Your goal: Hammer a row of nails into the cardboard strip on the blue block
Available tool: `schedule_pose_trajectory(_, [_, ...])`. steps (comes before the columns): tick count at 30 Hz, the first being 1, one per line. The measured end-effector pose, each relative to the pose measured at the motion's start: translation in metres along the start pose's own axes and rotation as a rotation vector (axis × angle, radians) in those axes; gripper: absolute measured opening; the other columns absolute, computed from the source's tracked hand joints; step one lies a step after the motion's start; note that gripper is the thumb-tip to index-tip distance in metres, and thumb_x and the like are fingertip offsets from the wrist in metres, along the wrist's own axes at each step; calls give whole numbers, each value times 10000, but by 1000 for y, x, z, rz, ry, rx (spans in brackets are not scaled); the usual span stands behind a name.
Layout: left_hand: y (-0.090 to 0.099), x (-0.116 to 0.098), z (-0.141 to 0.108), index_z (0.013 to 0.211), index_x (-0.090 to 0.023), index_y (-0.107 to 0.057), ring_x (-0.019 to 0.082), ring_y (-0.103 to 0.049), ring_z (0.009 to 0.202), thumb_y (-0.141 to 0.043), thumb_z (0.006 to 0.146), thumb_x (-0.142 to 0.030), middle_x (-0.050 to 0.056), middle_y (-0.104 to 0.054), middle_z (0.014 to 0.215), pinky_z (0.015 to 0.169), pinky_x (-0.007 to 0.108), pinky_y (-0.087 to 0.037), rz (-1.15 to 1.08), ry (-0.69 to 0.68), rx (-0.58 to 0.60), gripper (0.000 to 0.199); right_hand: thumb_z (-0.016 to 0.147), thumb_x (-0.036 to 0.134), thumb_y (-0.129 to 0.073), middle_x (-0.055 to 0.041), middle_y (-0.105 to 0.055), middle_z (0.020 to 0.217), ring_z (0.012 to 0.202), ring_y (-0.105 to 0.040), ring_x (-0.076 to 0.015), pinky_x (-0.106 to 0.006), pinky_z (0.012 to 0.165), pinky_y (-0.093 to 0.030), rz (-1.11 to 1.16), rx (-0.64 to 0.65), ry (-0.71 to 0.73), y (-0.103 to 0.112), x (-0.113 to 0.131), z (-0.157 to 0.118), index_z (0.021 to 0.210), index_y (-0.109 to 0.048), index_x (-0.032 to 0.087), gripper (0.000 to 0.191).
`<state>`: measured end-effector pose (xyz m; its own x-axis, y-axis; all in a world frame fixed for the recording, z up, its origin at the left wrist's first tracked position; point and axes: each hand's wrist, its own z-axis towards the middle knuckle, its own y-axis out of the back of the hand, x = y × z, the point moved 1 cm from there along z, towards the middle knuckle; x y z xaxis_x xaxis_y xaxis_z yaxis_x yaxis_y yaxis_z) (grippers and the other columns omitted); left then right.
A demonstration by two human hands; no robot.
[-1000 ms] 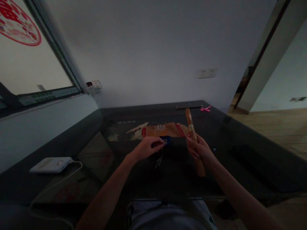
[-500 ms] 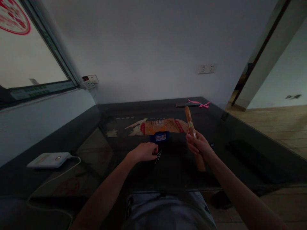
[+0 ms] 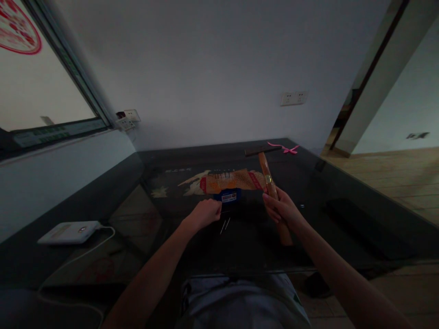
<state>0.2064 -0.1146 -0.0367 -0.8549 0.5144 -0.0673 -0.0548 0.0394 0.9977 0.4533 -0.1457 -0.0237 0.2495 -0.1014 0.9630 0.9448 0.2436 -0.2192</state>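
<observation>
My right hand (image 3: 281,206) is wrapped round the wooden handle of a hammer (image 3: 267,176), its dark head up and its handle end low. A brown and red cardboard piece (image 3: 233,180) lies across a blue box (image 3: 229,196), with several thin nails standing along its top. Just in front of the blue box, my left hand (image 3: 206,212) has its fingers pressed together; a thin thing seems to show at its fingertips, too small to make out. Loose nails (image 3: 225,225) lie on the black table (image 3: 240,251) beside that hand.
On the left lies a white power bank (image 3: 70,232) with a white cable (image 3: 87,249). Pink-handled pliers or scissors (image 3: 291,150) rest at the back right, behind the hammer head. A dark flat object (image 3: 366,226) is on the right. A wall stands behind the table.
My left hand has lifted a little away from the loose nails, its fingers now closed together, and fewer nails lie there. The hammer in my right hand has shifted slightly left.
</observation>
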Motion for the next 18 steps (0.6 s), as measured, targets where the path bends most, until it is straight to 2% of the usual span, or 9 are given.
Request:
schedule_pose_trajectory(5, [1, 2, 3, 771, -172, -614, 139, -595, 677, -521, 729, -148, 36, -648, 756, 588, 203, -409, -159, -65, -33, 105, 730, 364, -647, 147, -384, 418, 226, -259, -26, -142, 211, -265, -3, -20, -14, 1, 0, 1, 832, -375, 236, 318])
schedule_pose_trajectory(8, [2, 2, 5, 816, -175, -625, 132, -594, 679, -519, 730, -126, 29, -655, 776, 588, 198, -408, -225, -55, -55, 145, 728, 371, -650, 147, -388, 421, 226, -262, -24, -140, 213, -269, 3, -26, -2, 1, 1, 1, 837, -379, 233, 323])
schedule_pose_trajectory(18, [-2, 4, 7, 817, -175, -635, 138, -572, 717, -522, 747, -126, 32, -628, 807, 618, 215, -411, -227, -77, -114, 141, 736, 362, -651, 142, -391, 431, 235, -268, -22, -138, 219, -271, 23, -16, -11, 2, 1, 1, 842, -382, 232, 318])
